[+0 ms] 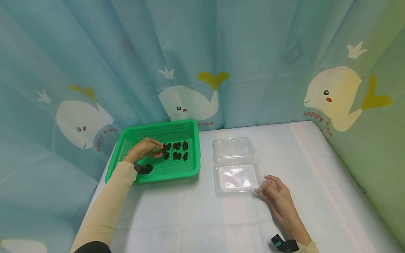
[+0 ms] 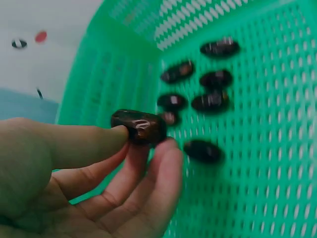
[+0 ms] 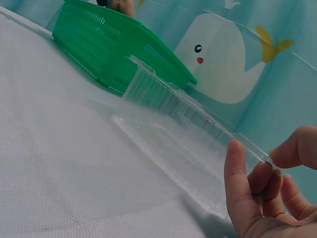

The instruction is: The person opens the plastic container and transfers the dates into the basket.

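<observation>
My left hand [image 1: 146, 149] reaches into a green plastic basket [image 1: 194, 168] and pinches a dark, glossy date [image 2: 138, 125] between thumb and fingertips. Several more dates [image 1: 185, 145] lie in loose rows on the basket's floor, just right of that hand. To the right of the basket, a clear plastic clamshell box [image 1: 238, 178] lies opened out on the table, its lid half towards the curtain. My right hand [image 1: 280, 201] pinches the box's near right corner; in the right wrist view, thumb and fingers [image 3: 236, 168] hold its thin rim.
A white cloth covers the table [image 1: 202, 218]. Behind it hangs a blue-green curtain [image 1: 253, 63] printed with whales, close to the basket's far side. Each wrist wears a black strap [image 1: 143, 169].
</observation>
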`<control>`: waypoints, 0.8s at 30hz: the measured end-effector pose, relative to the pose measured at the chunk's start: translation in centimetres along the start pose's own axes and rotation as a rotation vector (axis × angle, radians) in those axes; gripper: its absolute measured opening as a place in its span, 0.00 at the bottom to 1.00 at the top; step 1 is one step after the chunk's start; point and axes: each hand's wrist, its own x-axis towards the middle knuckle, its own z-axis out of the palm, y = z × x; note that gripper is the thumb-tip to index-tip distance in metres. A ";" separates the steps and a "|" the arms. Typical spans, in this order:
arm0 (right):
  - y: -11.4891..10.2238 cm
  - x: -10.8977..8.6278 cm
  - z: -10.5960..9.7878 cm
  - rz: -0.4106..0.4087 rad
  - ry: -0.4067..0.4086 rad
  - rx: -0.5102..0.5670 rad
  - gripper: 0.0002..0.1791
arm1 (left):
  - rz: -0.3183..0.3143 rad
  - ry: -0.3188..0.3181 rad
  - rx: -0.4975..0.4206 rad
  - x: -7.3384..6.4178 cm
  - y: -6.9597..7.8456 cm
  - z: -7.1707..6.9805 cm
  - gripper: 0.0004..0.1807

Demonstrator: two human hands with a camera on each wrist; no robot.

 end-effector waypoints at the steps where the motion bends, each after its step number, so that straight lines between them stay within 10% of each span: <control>1: 0.0 0.0 0.0 0.004 0.001 -0.001 0.20 | -0.014 0.003 0.003 0.1 -0.3 -0.2 0.24; 24: 0.1 -0.1 -0.2 -0.010 -0.016 -0.012 0.20 | -0.078 0.112 0.219 1.9 -2.5 -0.4 0.14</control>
